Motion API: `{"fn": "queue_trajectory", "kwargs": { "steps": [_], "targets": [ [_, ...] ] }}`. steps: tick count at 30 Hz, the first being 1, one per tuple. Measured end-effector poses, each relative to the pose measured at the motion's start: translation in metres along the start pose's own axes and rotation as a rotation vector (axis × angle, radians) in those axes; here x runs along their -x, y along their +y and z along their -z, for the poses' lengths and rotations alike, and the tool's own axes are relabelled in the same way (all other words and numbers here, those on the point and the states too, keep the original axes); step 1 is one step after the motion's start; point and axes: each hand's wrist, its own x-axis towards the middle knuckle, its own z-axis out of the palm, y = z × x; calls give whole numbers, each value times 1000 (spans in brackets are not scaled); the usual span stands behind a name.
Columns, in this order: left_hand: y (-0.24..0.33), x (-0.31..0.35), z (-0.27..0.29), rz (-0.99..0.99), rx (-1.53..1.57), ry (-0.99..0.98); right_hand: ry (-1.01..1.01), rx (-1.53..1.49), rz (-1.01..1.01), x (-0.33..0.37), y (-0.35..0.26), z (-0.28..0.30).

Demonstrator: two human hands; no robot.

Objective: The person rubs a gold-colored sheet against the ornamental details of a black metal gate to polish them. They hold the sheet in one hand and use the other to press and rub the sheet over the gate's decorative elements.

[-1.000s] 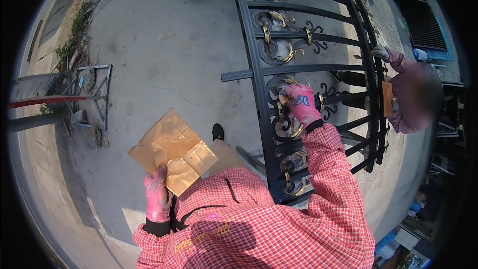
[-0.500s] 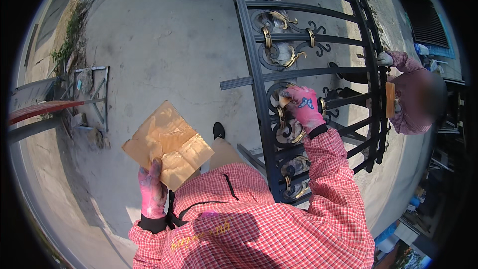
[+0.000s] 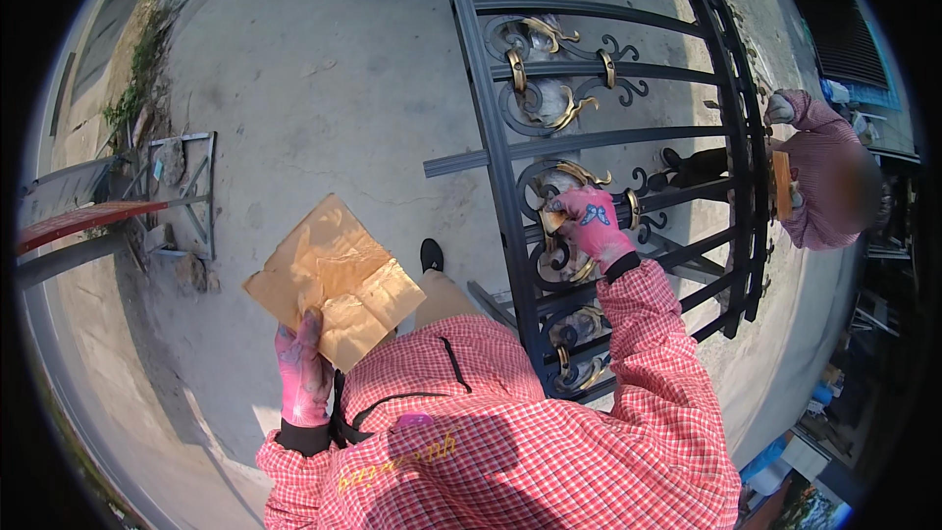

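My left hand (image 3: 306, 368), in a pink glove, grips a square piece of cardboard (image 3: 334, 280) by its lower corner, thumb on top. The cardboard is creased and has a shiny golden sheen. My right hand (image 3: 596, 221), also in a pink glove with a blue butterfly print, is closed on a small tan pad (image 3: 553, 221), whose material I cannot make out. It presses at a bar of a black metal gate (image 3: 500, 152), among scrollwork, gold-coloured leaves (image 3: 564, 118) and gold collars (image 3: 517, 70). The fingers hide part of the scrollwork there.
Across the gate a person (image 3: 824, 172) in a checked shirt holds a brown board (image 3: 782, 185), one gloved hand near the frame. A metal frame with stones (image 3: 182, 196) and a red bar (image 3: 93, 224) stand at the left. Concrete floor (image 3: 324, 108) lies beneath.
My right hand has shifted slightly down and left along the gate, which also sits a little further left in view. The person opposite has shifted slightly. My left hand keeps its hold.
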Motion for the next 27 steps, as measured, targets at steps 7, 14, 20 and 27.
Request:
{"fn": "queue_trajectory", "kwargs": {
  "steps": [7, 14, 20, 27],
  "targets": [
    [-2, 6, -11, -23, 13, -1, 134, -43, 81, 15, 2, -11],
    [-5, 8, -14, 18, -16, 6, 223, 101, 196, 26, -3, -9],
    [-8, 10, -20, -30, -34, -4, 177, 187, 250, 45, -7, -21],
    [-9, 9, -27, 27, -27, -57, 260, 168, 315, 57, -1, -23]
  ]
}}
